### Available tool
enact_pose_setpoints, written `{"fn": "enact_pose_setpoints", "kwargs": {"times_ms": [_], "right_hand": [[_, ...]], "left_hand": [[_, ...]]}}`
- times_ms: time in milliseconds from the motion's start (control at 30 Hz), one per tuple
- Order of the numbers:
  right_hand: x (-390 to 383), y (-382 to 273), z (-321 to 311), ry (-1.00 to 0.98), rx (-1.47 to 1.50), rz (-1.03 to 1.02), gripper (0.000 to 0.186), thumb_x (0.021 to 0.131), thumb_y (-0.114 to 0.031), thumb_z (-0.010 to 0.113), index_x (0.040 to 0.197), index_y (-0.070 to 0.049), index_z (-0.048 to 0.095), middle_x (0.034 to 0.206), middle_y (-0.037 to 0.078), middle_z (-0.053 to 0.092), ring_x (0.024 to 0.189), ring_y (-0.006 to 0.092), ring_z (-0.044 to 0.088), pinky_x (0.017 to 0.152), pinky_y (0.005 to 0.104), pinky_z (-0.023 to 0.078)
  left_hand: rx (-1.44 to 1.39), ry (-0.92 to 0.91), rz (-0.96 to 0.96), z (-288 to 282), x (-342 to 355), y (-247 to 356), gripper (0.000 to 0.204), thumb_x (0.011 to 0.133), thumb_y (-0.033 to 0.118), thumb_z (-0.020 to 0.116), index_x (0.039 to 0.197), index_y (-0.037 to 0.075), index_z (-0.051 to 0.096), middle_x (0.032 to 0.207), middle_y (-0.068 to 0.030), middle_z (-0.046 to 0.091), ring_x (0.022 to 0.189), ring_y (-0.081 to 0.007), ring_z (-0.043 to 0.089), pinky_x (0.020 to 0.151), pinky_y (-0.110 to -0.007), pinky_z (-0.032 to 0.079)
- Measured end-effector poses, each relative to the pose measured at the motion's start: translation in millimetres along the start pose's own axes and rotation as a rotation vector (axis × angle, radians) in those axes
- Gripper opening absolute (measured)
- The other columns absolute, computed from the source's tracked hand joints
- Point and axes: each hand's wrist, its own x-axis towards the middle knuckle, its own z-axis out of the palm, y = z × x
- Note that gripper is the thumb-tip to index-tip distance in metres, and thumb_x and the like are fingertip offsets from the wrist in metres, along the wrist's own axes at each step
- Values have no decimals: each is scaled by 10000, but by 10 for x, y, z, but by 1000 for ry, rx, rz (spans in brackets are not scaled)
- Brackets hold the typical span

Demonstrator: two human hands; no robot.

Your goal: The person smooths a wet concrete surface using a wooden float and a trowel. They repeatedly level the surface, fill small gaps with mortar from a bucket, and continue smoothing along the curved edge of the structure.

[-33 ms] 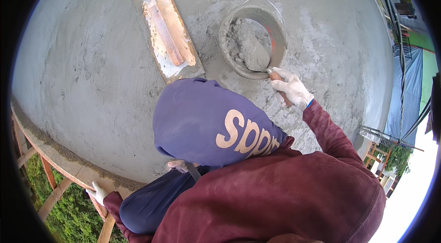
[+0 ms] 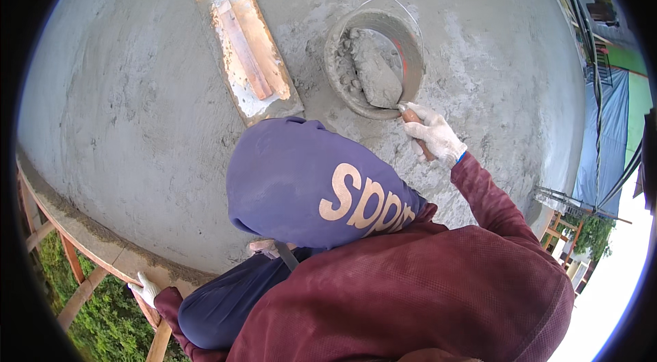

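Observation:
Gripped in my gloved right hand point(image 2: 438, 135) is the wooden handle point(image 2: 417, 126) of a trowel, whose mortar-laden blade point(image 2: 383, 88) dips into a cement-coated bucket point(image 2: 410, 54) with a wire handle. Left of the bucket, a long float point(image 2: 270, 71) with a wooden grip lies on the grey cement surface. My gloved left hand point(image 2: 145, 288) is at the lower left, fingers curled over the wooden edge board point(image 2: 123, 259).
Wet-looking cement point(image 2: 137, 88) curves to a rim on the left, with timber framing point(image 2: 81, 300) and greenery beyond. My bent legs, one with large printed lettering, fill the lower middle. At right are cables, a blue tarp point(image 2: 606, 129) and trees.

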Motion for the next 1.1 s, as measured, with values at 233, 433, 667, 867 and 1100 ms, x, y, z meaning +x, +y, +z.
{"fn": "enact_pose_setpoints", "kwargs": {"times_ms": [233, 433, 667, 867, 1100], "right_hand": [[-211, 88, -103, 75, 73, 7, 677, 942, -160, 694, 1574, -46, 482, 947, 29, 650, 586, 96, 579, 491, 269, 508], [-297, -147, -136, 60, 52, -83, 679, 947, -145, 684, 1579, -29, 466, 859, 30, 630, 554, 110, 568, 476, 268, 462], [-508, -408, -172, 132, -27, -130, 730, 917, -156, 694, 1574, 33, 438, 802, 36, 636, 487, 109, 547, 431, 256, 441], [-242, -1204, 95, -34, -120, -238, 730, 908, -183, 712, 1557, 35, 460, 778, 36, 628, 469, 108, 536, 417, 263, 445], [519, -2272, 964, -252, -381, -424, 696, 924, -207, 697, 1540, 38, 483, 809, 32, 627, 495, 91, 525, 440, 259, 432]], "left_hand": [[-177, -79, -136, 56, -225, 205, 765, 1083, 471, 561, 1701, 167, 226, 1655, -116, 429, 1393, -305, 538, 1151, -382, 442], [-25, -74, -61, 38, -66, 15, 847, 1056, 517, 580, 1696, 100, 214, 1689, -147, 373, 1438, -335, 507, 1176, -402, 419], [8, -1, 95, 92, -145, 215, 825, 1056, 482, 583, 1675, 50, 248, 1680, -188, 382, 1528, -355, 400, 1226, -370, 311], [106, 13, -4, 47, -289, 54, 876, 1023, 550, 583, 1684, 81, 250, 1702, -169, 354, 1536, -348, 395, 1213, -388, 337], [123, -23, -73, 50, -436, 437, 879, 1018, 559, 582, 1693, 117, 234, 1710, -150, 347, 1545, -341, 382, 1214, -386, 339]]}}
